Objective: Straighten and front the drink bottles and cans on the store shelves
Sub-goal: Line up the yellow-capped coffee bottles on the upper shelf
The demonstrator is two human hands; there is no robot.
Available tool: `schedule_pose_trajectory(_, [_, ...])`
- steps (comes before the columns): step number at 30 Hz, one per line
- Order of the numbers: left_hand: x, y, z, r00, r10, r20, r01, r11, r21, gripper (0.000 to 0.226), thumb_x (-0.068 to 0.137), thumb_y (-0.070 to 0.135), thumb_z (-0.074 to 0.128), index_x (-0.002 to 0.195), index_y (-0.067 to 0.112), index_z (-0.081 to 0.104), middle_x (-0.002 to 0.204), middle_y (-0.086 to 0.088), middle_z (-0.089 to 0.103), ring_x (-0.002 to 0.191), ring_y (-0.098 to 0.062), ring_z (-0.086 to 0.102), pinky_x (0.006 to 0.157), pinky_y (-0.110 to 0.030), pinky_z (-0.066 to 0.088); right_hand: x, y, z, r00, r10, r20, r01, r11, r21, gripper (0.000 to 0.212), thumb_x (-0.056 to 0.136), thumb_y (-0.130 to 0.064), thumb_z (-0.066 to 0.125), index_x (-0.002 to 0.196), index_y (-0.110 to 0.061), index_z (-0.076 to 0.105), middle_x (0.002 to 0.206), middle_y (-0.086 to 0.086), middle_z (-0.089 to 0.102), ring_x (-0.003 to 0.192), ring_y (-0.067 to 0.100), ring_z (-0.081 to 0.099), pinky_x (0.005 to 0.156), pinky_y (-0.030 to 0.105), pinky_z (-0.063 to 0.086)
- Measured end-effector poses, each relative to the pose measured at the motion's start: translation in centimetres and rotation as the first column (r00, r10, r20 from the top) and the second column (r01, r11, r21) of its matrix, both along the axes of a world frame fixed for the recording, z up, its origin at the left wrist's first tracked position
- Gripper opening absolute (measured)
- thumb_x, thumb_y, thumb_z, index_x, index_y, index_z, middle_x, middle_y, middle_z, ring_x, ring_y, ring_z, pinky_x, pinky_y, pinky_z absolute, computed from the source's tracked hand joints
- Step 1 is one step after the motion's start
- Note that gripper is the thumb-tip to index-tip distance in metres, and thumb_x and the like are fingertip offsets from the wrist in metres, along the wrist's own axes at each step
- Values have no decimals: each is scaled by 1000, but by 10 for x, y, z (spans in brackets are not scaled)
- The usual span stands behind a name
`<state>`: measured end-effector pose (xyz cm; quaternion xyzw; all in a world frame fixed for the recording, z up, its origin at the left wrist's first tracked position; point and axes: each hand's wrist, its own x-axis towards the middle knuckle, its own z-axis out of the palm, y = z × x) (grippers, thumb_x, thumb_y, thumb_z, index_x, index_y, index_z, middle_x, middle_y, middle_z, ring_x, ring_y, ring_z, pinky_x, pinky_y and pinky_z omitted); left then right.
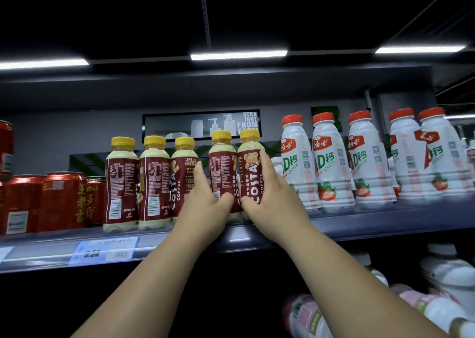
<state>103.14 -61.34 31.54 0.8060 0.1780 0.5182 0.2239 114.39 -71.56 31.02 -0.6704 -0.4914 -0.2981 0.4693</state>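
Bear-label bottle point(250, 168): a Costa coffee bottle with a yellow cap stood upright at the front of the top shelf point(359, 224), its cartoon bear and brand name facing me. Every place below is given from it.
Right hand point(272, 193): I held the bear-label bottle, my fingers point(266, 165) curled round its right side and my thumb across its lower front.
Left hand point(205, 196): I held the neighbouring Costa bottle point(222, 168), which stood touching the bear-label bottle's left side. My fingers wrapped up its left side, and my thumb lay low on its front, close beside my right thumb.
Neighbouring label: small print faced me, not the brand name.
Three more Costa bottles point(154, 183): they stood in a row further left. The two farthest showed barcodes, and the nearest showed its brand name turned partly aside.
Red cans point(61, 201): they stood far left, beyond the coffee bottles, with gold lettering.
White bottles point(326, 163): a row stood to the right, with red caps, green lettering and strawberry pictures.
Price tag point(105, 251): it sat below and left, on the shelf's front rail, its digits blurred.
Sign point(203, 124): a dark panel behind, up and left, showed pale pump bottles and the words "straight from".
Lower bottles point(437, 273): white and pink ones lay below and right, too blurred to read.
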Motion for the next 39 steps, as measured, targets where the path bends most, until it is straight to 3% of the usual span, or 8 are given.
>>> schedule_pose_trajectory(3, [1, -1, 0, 999, 43, 10, -43, 999, 28, 109, 69, 55, 70, 150, 38, 0, 140, -1, 51, 125, -22, 52, 106, -48, 42, 0, -1, 0, 1000, 0, -5, 0, 1000, 0, 99, 85, -40, 62, 154, -41, -8, 138, -3, 48, 116, 20, 51, 97, 43, 47])
schedule_pose_trajectory(9, [3, 2, 0, 997, 70, -18, -69, 997, 23, 104, 80, 44, 65, 153, 31, -9, 141, -4, 52, 122, -26, 54, 104, -50, 43, 0, -1, 0, 1000, -5, -20, 5, 1000, 12, 96, 86, -39, 61, 155, -38, -5, 135, -2, 49, 114, 21, 52, 90, 38, 44])
schedule_pose_trajectory(15, [6, 2, 0, 994, 106, -39, -106, 994, 22, 101, 87, 39, 62, 154, 25, -11, 136, -8, 53, 115, -28, 56, 97, -40, 46, -1, 3, -1, 997, -71, -1, 71, 997, -19, 90, 89, -40, 53, 155, -34, -9, 135, 3, 50, 111, 25, 54, 93, 44, 48])
schedule_pose_trajectory(19, [4, -1, -1, 994, 104, -16, -102, 991, 89, 107, 77, 54, 70, 153, 26, 0, 142, -5, 48, 123, -26, 51, 99, -40, 43, 1, 4, 0, 998, -67, -13, 67, 998, 8, 88, 88, -41, 52, 155, -36, -7, 131, 1, 51, 109, 24, 53, 93, 44, 48])
schedule_pose_trajectory(27, [-3, -5, -4, 997, 82, -2, -81, 986, 143, 93, 80, 46, 69, 148, 33, 8, 109, 10, 53, 101, -19, 59, 90, -39, 50, 3, 3, -5, 998, -69, 13, 69, 997, 36, 88, 90, -44, 52, 156, -35, -6, 129, 1, 51, 108, 23, 52, 87, 40, 46])
schedule_pose_trajectory(34, [1, -4, -5, 997, 80, 11, -81, 981, 179, 83, 76, 42, 67, 142, 32, 18, 109, 5, 61, 91, -18, 61, 81, -38, 51, 4, 3, -5, 999, -43, 12, 42, 998, 52, 86, 87, -40, 51, 156, -37, -1, 125, 0, 54, 105, 22, 55, 88, 43, 51])
schedule_pose_trajectory(36, [3, -4, -6, 997, 72, 16, -74, 981, 179, 83, 77, 43, 68, 143, 32, 18, 113, 5, 59, 95, -17, 58, 80, -35, 47, 4, 3, -5, 999, -39, 13, 38, 997, 67, 86, 87, -40, 51, 156, -37, 0, 124, -1, 54, 106, 21, 54, 89, 42, 50])
schedule_pose_trajectory(39, [0, -7, -8, 997, 50, 56, -60, 979, 196, 90, 79, 46, 68, 149, 30, 15, 133, 2, 47, 115, -19, 50, 96, -37, 44, 2, 2, -6, 999, -19, 43, 14, 995, 97, 85, 88, -39, 54, 157, -34, 4, 132, -3, 46, 115, 17, 48, 100, 41, 45])
